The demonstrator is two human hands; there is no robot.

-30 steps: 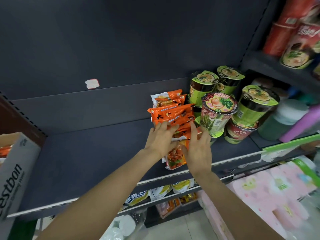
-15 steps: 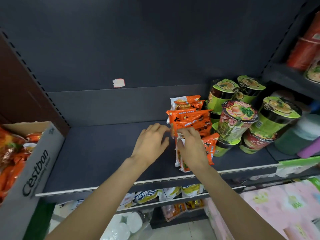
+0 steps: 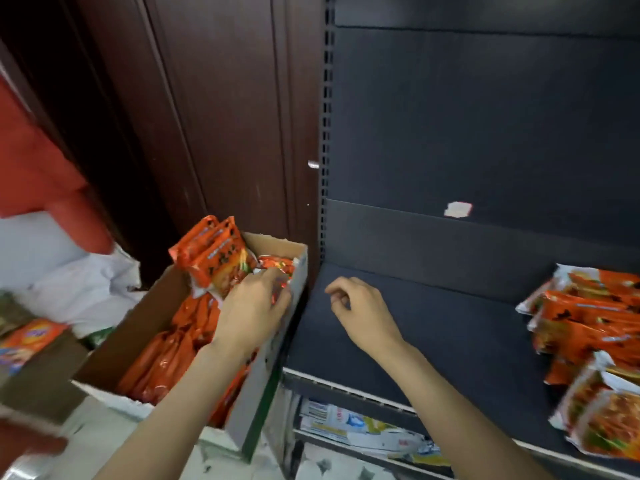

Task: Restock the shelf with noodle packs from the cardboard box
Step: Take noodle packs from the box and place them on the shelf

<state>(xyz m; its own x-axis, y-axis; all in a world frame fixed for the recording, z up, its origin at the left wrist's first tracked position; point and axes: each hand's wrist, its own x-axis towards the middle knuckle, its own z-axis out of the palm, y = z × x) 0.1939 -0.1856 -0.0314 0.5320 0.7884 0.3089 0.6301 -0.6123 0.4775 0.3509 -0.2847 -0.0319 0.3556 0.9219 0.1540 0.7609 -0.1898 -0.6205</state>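
Head view swings left from the stocked end of the shelf (image 3: pixel 433 327) to the box (image 3: pixel 263 372) beside it; both hands have left the row of packs (image 3: pixel 588 327), which stands at the shelf's right end. Left hand (image 3: pixel 251 310) now reaches into the box, its grip closed on two orange packs (image 3: pixel 211 254) lifted clear of those still lying inside, while the right hand (image 3: pixel 360 310) hovers over bare shelf with its grip loosely curled, holding nothing. Judged: last placement finished, next pick under way, much shelf unfilled.
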